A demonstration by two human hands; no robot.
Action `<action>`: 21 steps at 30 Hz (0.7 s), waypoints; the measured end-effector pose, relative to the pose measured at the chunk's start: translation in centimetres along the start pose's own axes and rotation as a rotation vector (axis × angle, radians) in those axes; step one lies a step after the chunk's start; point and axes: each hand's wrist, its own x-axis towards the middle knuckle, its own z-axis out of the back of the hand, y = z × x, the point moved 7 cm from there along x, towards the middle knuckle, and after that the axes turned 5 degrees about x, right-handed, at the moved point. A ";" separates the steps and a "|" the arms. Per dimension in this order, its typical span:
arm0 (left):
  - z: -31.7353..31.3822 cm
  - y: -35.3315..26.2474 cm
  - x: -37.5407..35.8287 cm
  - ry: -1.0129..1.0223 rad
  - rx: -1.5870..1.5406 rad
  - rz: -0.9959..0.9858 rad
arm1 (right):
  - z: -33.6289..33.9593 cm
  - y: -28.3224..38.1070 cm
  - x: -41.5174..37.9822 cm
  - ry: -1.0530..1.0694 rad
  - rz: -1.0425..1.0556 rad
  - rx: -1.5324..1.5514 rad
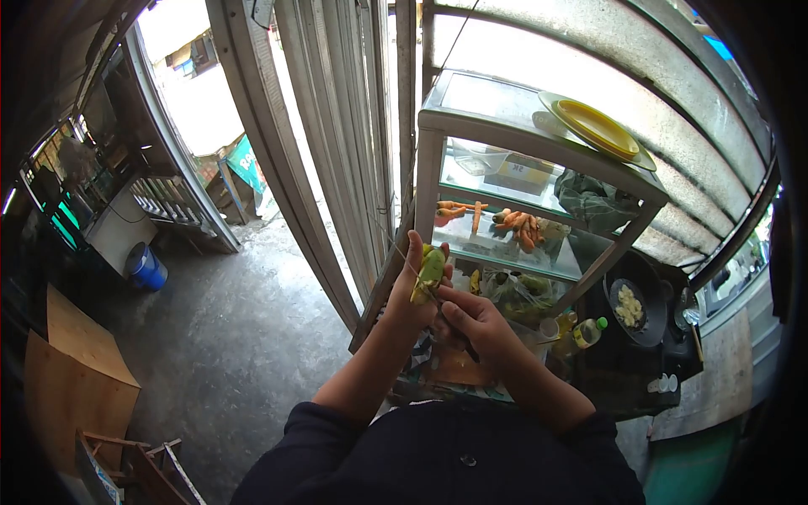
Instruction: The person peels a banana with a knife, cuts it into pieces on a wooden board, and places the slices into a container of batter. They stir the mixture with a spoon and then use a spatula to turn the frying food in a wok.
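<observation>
My left hand (410, 290) is wrapped round a green-yellow fruit (431, 268), banana-like, with its thumb pointing up beside it. A loose strip of peel hangs at the fruit's lower side. My right hand (471, 318) is closed just below and to the right, its fingertips close to the fruit's lower end. It grips a small knife (472, 353), whose dark handle end sticks out under the fist; the blade is mostly hidden between the hands. Both hands are held up in front of the glass display case (431, 160).
Inside the case lie carrots (523, 229), with bagged greens (513, 295) lower down. Yellow plates (598, 128) rest on top. To the right stand a green-capped bottle (589, 334) and a wok (644, 337) holding pale pieces. A blue bucket (146, 267) sits on the floor at left.
</observation>
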 end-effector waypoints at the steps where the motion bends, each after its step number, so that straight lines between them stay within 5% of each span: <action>1: -0.4 0.3 -0.1 0.002 0.000 -0.001 | 0.0 -0.1 0.1 -0.006 -0.011 -0.016; 4: -0.4 0.1 -1.3 -0.212 0.158 -0.102 | 0.2 -0.1 0.2 0.005 0.032 -0.096; 9: -2.9 0.0 -2.4 0.079 0.429 0.003 | 1.1 -0.7 0.3 -0.043 0.025 -0.134; 15: -1.1 -0.5 -1.7 0.112 0.745 -0.144 | 0.9 0.0 -0.5 -0.116 0.068 -0.121; 18: 1.5 -0.2 -1.8 0.199 0.741 -0.025 | 2.7 2.5 -0.5 -0.149 0.127 -0.049; 19: 0.5 0.2 -2.3 0.284 0.508 0.000 | 3.4 3.2 -0.4 -0.165 0.149 0.042; 21: -1.4 0.2 -3.2 0.214 0.514 -0.007 | 3.5 2.5 -0.3 -0.141 0.097 0.052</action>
